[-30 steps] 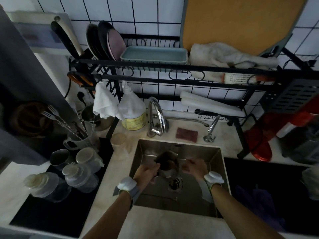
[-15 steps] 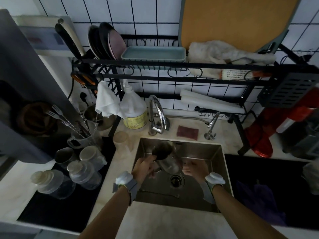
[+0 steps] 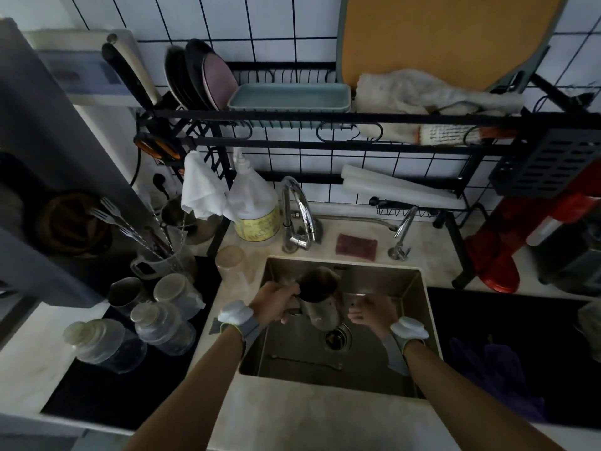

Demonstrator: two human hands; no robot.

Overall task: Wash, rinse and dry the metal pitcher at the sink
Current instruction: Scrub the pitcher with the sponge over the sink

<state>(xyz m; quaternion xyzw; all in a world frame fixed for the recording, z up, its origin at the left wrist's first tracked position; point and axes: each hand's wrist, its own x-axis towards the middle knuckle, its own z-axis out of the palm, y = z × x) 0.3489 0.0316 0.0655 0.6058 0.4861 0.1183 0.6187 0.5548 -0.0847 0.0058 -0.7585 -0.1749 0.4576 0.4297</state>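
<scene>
One pitcher (image 3: pixel 320 297) over sink (image 3: pixel 419 288).

Left hand (image 3: pixel 274 302) clenched (fingers curled), right hand (image 3: pixel 370 312) loosely open, empty

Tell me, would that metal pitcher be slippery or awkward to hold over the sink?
Probably rigid: the metal pitcher keeps its shape, tilted in the left hand by its handle side. Possibly slick, being smooth metal. One hand bears it, the right hand being apart, so it seems light.
</scene>
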